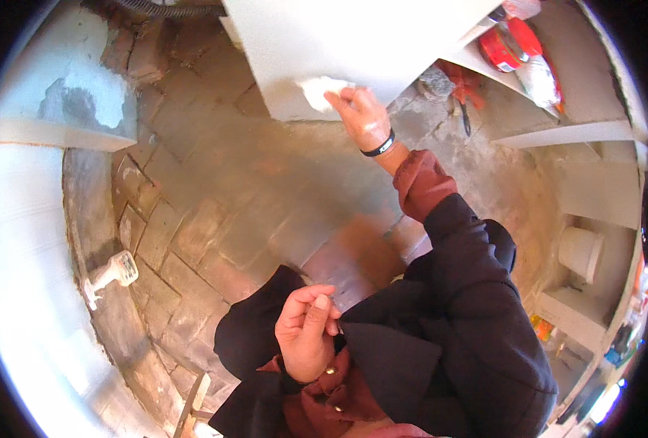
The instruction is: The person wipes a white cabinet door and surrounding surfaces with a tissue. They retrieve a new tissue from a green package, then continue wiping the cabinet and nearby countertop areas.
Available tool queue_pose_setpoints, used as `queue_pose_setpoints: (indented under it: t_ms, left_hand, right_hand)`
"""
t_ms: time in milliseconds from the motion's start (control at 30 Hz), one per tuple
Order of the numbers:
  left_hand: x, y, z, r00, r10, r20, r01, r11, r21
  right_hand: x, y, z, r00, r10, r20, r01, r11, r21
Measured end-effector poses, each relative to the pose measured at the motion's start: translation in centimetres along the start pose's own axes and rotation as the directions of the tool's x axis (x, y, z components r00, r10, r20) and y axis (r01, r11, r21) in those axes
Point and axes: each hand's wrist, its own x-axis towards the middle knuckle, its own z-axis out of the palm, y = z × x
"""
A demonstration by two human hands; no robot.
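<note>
My right hand (361, 112), with a black wristband (380, 145) at the wrist, pinches a crumpled white cloth or tissue (319, 94). That cloth lies against the lower part of a white panel (280, 60), near its bottom edge; the panel looks like the side or door of a cabinet. Close to my body, above my lap, my left hand (308, 331) is curled, thumb against the fingers, and nothing shows in it. The palm side is partly hidden. Both forearms are in reddish cuffs, and a dark sleeve covers the right arm.
Paving (192, 230) lies under me. On the right, white shelving (576, 134) holds a red-lidded jar (502, 49) and a white cylindrical container (580, 253). A white showerhead-like object (117, 271) sits by the left wall, with a wooden piece (194, 402) below. A corrugated hose (165, 10) runs at the top.
</note>
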Motion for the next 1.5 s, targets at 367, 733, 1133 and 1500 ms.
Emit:
queue_pose_setpoints:
  t_ms: [367, 733, 1133, 1500]
  left_hand:
    - [0.2, -1.3, 1.6, 0.998, -0.056, 0.038, 0.053, 0.994, 0.096]
    - [0.9, -2.1, 2.5, 0.994, -0.104, 0.041, 0.101, 0.994, 0.052]
    - [0.4, -2.0, 0.5, 0.994, -0.096, -0.056, 0.101, 0.990, 0.103]
    - [-0.2, -1.9, 0.9, 0.987, -0.157, -0.020, 0.158, 0.985, 0.072]
  right_hand:
    - [-12.2, 6.5, 5.4, 0.894, 0.343, 0.290, -0.293, 0.935, -0.202]
    - [3.8, 5.5, -6.3, 0.860, 0.006, -0.510, -0.067, 0.992, -0.102]
    - [-17.1, 6.0, 9.6, 0.751, 0.646, 0.136, -0.634, 0.764, -0.125]
    - [-16.9, 6.6, 9.8, 0.794, 0.490, 0.361, -0.445, 0.872, -0.204]
